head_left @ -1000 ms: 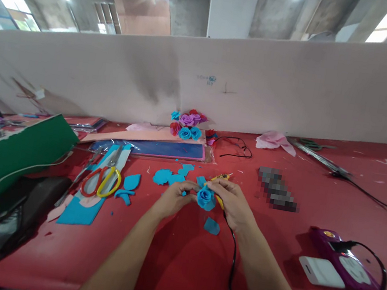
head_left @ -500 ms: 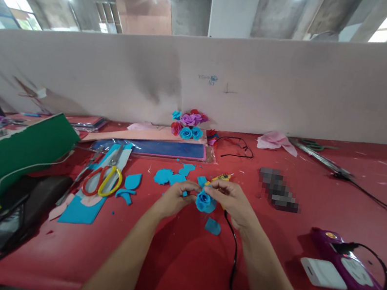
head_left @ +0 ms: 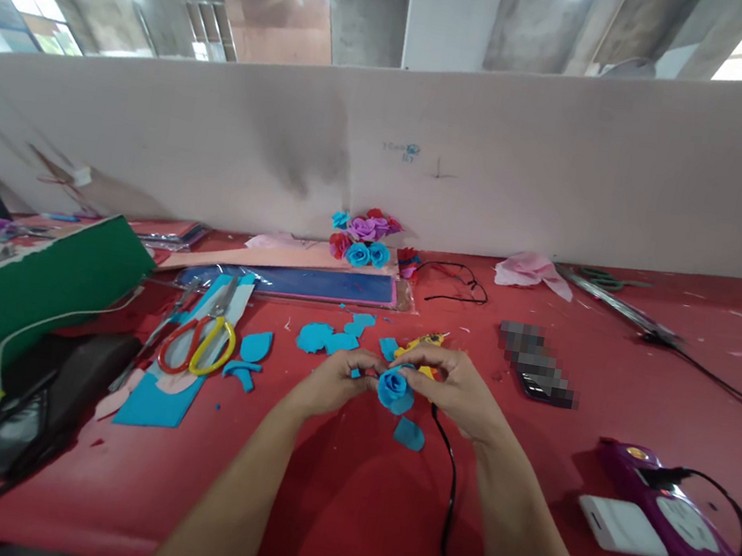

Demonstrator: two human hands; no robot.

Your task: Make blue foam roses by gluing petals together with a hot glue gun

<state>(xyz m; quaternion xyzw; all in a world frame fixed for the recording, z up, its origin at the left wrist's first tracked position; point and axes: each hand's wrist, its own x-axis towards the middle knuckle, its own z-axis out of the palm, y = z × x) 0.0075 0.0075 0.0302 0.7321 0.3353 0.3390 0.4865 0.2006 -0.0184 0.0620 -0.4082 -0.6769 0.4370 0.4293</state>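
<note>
A blue foam or paper rose (head_left: 396, 390) with layered petals is held between my two hands over the red table (head_left: 331, 518). My left hand (head_left: 343, 380) pinches it from the left, fingertips at its edge. From the right, my right hand (head_left: 450, 388) grips the petals at the top and side. Just behind my right hand lies a yellow corded tool (head_left: 430, 340), partly hidden by the fingers; its black cord (head_left: 451, 481) runs toward the front edge. One loose blue petal (head_left: 409, 433) rests below the rose, and several blue scraps (head_left: 315, 337) lie behind my left hand.
Scissors (head_left: 214, 347) with red and yellow handles lie on blue sheets (head_left: 155, 400) at left, near a green board (head_left: 14, 323). Finished flowers (head_left: 367, 238) stand at the back. A phone (head_left: 537, 365), a purple power strip (head_left: 679, 515) and a white charger (head_left: 623, 526) are right.
My right fingers have shifted slightly on the rose's petals, and the flower has turned a little. My left hand stays nearly in place.
</note>
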